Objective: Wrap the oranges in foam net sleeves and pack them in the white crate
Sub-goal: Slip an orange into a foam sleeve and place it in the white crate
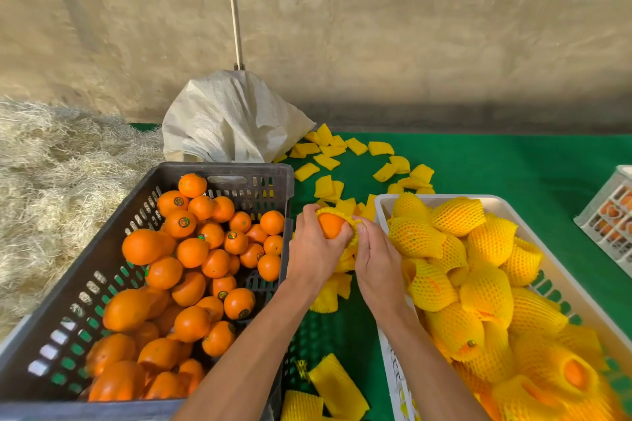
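I am reaching both bare forearms forward, wrists nearly touching just right of the dark crate (219,178). My left hand (313,251) is curling around an orange (330,225); my right hand (376,256) is pinching its foam sleeve (352,243).

Single head-worn view, looking forward and steeply down, close over the green table (496,161)

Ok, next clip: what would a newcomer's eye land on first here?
Centre frame, the left hand and right hand are working a yellow foam sleeve over an orange. On the left a dark crate holds bare oranges; on the right a white crate holds sleeved ones.
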Tool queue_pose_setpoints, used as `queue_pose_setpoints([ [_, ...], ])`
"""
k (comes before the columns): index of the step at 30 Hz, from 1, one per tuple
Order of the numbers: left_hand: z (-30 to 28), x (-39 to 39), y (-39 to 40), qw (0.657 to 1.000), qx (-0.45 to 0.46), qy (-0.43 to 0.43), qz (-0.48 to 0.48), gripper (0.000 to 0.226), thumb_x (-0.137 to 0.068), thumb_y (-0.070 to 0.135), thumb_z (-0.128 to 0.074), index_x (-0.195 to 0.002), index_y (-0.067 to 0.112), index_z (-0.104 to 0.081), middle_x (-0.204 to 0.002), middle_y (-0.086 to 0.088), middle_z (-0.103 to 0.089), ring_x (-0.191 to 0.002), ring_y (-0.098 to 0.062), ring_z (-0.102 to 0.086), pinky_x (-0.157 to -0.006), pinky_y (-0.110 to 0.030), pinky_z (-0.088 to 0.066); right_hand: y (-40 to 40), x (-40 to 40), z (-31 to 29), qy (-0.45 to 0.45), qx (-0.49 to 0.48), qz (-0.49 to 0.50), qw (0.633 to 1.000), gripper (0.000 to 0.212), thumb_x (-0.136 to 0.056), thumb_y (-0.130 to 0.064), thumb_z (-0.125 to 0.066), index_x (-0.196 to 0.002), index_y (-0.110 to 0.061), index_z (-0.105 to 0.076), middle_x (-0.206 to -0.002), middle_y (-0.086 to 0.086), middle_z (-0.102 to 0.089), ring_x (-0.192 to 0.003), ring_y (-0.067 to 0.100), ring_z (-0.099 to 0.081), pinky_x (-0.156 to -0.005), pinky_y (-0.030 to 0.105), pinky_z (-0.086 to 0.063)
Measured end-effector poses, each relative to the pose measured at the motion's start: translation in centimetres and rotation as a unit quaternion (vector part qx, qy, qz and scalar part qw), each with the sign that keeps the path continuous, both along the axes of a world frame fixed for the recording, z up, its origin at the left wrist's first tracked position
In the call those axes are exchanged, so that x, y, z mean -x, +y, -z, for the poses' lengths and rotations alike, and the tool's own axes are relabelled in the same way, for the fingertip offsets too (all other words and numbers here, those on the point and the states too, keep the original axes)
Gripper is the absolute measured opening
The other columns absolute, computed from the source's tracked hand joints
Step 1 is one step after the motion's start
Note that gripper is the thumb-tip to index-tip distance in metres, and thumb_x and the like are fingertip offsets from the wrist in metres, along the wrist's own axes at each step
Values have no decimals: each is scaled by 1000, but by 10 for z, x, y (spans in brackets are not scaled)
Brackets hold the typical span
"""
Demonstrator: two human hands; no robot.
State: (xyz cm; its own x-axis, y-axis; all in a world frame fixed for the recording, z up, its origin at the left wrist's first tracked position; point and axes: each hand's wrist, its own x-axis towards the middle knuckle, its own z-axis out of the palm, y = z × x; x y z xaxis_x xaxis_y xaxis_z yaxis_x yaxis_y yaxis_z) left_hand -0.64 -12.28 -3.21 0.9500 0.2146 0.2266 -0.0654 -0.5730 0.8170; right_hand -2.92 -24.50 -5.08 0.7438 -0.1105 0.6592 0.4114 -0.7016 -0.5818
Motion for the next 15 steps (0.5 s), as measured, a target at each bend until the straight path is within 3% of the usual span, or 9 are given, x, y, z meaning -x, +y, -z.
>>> queue_pose_setpoints([
  [2, 2, 0, 1, 999, 20, 3, 32, 51, -89, 59, -62, -128, 36, -38, -123, 4, -51, -99, -17, -53, -84, -41, -50, -2, 0, -3, -3, -18, -22, 1000, 46, -110, -42, -37, -125, -10, -67, -125, 2, -71, -112, 18, -67, -87, 40, -61],
  [5, 0, -4, 3, 981, 158, 58, 95, 45, -97, 34, -65, -136, 26, -43, -120, -12, -59, -105, -30, -62, -86, -45, -57, -6, 2, -3, 51, -36, -44, 997, 48, -107, -48, -39, -136, -17, -60, -138, -3, -63, -128, 13, -58, -99, 40, -55],
  [8, -5, -4, 4, 950, 271, 110, 111, 42, -97, 22, -61, -136, 25, -47, -111, 0, -65, -97, -15, -65, -71, -22, -54, -5, 4, -3, 111, -30, -55, 992, 58, -105, -56, -35, -154, -24, -42, -157, -7, -46, -145, 10, -40, -114, 36, -43],
  [11, -6, -6, 7, 903, 374, 164, 135, 26, -89, 24, -63, -114, 19, -56, -92, 4, -61, -83, -13, -60, -74, -31, -50, -1, 5, -3, 115, -16, -73, 991, 56, -107, -46, -42, -158, -23, -34, -163, -8, -37, -150, 9, -32, -118, 36, -39],
  [13, -4, -8, 7, 898, 380, 163, 149, 20, -90, 23, -68, -108, 16, -60, -92, 1, -63, -85, -18, -61, -80, -38, -55, -2, 4, 0, 133, -13, -59, 989, 58, -106, -41, -47, -160, -24, -32, -163, -5, -37, -149, 12, -34, -117, 36, -40],
  [15, -4, -8, 5, 916, 337, 157, 147, 42, -90, 30, -77, -125, 18, -59, -110, 0, -69, -99, -18, -69, -91, -38, -60, -5, 2, 1, 168, -17, -30, 985, 60, -105, -43, -48, -160, -25, -30, -160, 0, -41, -144, 19, -42, -113, 39, -44],
])
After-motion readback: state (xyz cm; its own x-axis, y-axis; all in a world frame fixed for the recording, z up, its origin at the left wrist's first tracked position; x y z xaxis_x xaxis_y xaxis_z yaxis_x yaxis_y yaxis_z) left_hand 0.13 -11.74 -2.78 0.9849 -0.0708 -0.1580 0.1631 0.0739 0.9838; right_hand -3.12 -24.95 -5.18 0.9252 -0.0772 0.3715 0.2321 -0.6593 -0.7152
